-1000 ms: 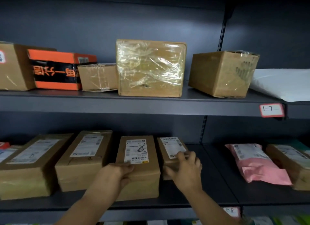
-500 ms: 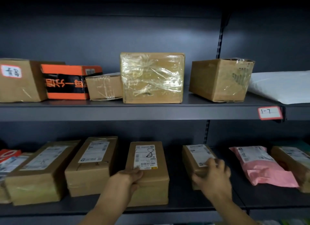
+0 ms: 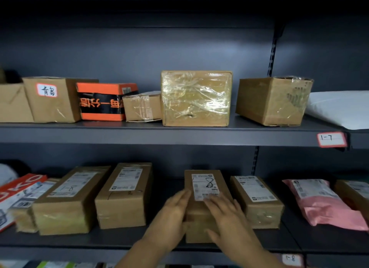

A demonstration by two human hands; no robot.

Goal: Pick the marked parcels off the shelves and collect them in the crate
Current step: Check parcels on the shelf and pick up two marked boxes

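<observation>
Through the head camera I see both hands on one brown cardboard parcel [image 3: 204, 184]. It carries a white shipping label with "1-8" scrawled on it in pen. The parcel lies on the dark grey lower shelf [image 3: 119, 239], end-on to me, its near end at the shelf's front edge.

My operator's left hand [image 3: 173, 213] presses flat against the parcel's left side, fingers straight and pointing up the box. The right hand [image 3: 229, 217] lies on top, its straight fingers covering the bottom of the label and its thumb down over the near face. The picture is smeared here, but I see no finger curled round the box, so it is pressed between two flat hands.

Just to its right sits a shorter brown labelled carton [image 3: 257, 199], close but apart. Beyond that lies a pink plastic mailer bag [image 3: 323, 207]. To the left, across a gap, two long brown cartons [image 3: 123, 195] lie side by side. A small red-edged tag reading "1-8" [image 3: 290, 258] hangs on the shelf's front lip.
</observation>
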